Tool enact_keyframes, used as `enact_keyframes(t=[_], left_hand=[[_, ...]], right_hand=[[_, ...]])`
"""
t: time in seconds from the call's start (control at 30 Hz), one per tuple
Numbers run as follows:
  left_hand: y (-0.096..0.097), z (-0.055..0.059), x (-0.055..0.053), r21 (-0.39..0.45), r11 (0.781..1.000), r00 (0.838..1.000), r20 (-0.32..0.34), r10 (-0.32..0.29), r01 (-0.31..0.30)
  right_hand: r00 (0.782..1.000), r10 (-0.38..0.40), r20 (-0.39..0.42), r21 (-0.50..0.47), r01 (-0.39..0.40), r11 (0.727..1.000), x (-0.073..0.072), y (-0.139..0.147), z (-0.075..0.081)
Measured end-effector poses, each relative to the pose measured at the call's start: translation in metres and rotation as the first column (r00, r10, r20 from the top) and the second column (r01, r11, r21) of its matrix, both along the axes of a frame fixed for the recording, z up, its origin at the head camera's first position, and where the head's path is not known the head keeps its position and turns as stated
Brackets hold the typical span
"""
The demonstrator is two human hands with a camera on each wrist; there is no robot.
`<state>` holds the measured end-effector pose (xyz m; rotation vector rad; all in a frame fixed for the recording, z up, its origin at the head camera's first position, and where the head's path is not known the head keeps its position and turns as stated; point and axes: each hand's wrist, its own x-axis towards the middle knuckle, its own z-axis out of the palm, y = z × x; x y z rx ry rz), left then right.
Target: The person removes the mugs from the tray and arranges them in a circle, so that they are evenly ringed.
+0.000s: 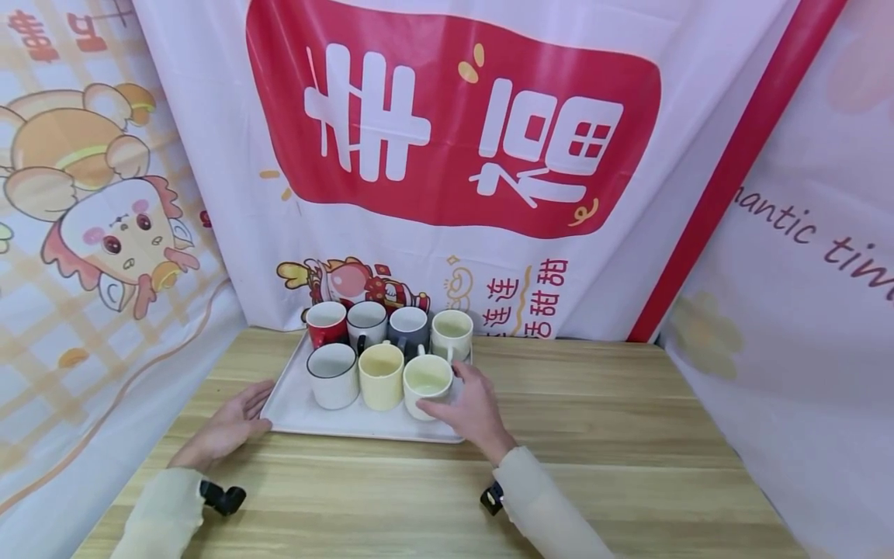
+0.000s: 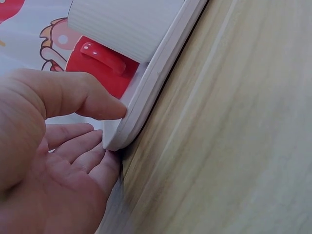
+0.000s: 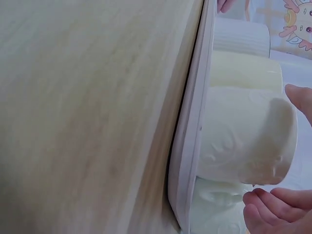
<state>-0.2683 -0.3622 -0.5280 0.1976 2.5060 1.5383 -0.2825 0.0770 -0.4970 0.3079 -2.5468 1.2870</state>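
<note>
A white tray (image 1: 307, 423) on the wooden table bears several mugs in two rows. My right hand (image 1: 471, 407) spans the pale cream mug (image 1: 427, 388) at the front right, thumb at its near side and fingers at its far side. In the right wrist view, the cream mug (image 3: 248, 136) lies between thumb and fingertips. My left hand (image 1: 226, 427) is at the tray's near left corner. Its bent thumb (image 2: 105, 102) touches the tray rim (image 2: 146, 92), while the other fingers extend loosely beside the corner.
Beside the cream mug stand a yellow mug (image 1: 382, 384) and a white, dark-rimmed mug (image 1: 334, 380). Behind are a red mug (image 1: 328, 330), a white mug (image 1: 366, 322), a grey mug (image 1: 410, 338) and another cream mug (image 1: 452, 334). A printed curtain (image 1: 447, 248) hangs behind the table (image 1: 601, 435).
</note>
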Motion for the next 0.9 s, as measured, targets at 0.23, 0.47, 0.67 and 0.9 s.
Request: enact_keyframes(t=[0.23, 0.47, 0.67, 0.9], left_hand=[[-0.001, -0.001, 0.0, 0.002, 1.0, 1.0, -0.003, -0.015, 0.015], [-0.001, -0.001, 0.002, 0.014, 1.0, 1.0, -0.01, -0.025, 0.025], [0.0, 0.0, 0.002, 0.001, 1.0, 1.0, -0.01, -0.026, 0.026], [0.001, 0.002, 0.002, -0.006, 1.0, 1.0, 0.007, -0.016, 0.016]], right_hand=[[0.995, -0.097, -0.023, -0.02, 0.097, 0.995, 0.0, -0.018, -0.001], [0.985, -0.172, -0.024, -0.006, 0.172, 0.985, -0.002, -0.033, -0.005], [0.981, -0.19, -0.039, 0.0, 0.19, 0.982, -0.005, -0.038, -0.008], [0.986, -0.164, -0.017, 0.018, 0.165, 0.986, -0.008, -0.033, -0.009]])
